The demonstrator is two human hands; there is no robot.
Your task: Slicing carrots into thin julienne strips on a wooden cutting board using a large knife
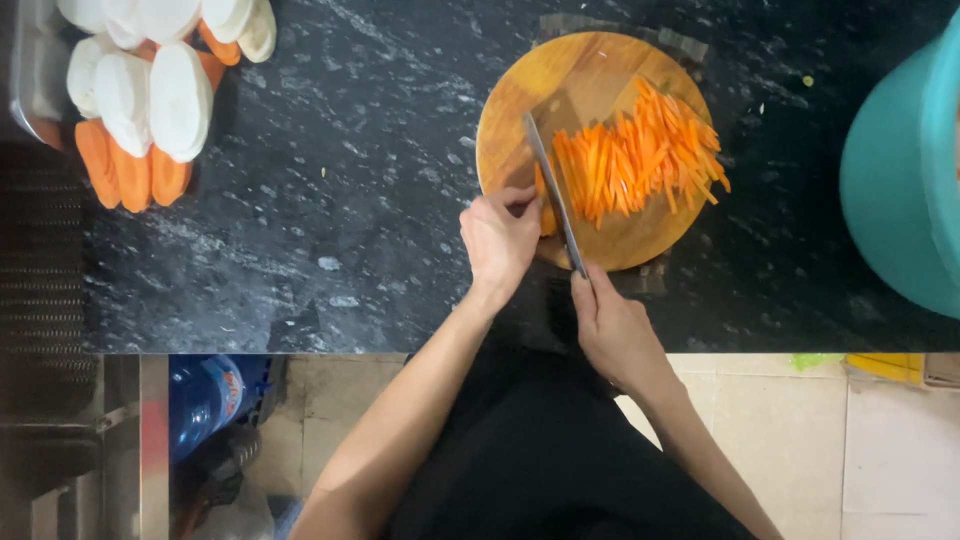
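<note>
A round wooden cutting board (520,110) lies on a black speckled counter (360,200). On the board is a heap of thin carrot strips (640,155). My right hand (615,325) grips the handle of a long knife (553,190), whose blade lies across the board just left of the strips. My left hand (500,235) presses a small piece of carrot (546,212) against the left side of the blade, fingers curled.
At the far left a metal tray (28,80) holds white radish slices (150,85) and carrot slices (125,170). A teal tub (900,190) stands at the right edge. Below the counter edge are a tiled floor (800,440) and a blue bottle (205,395).
</note>
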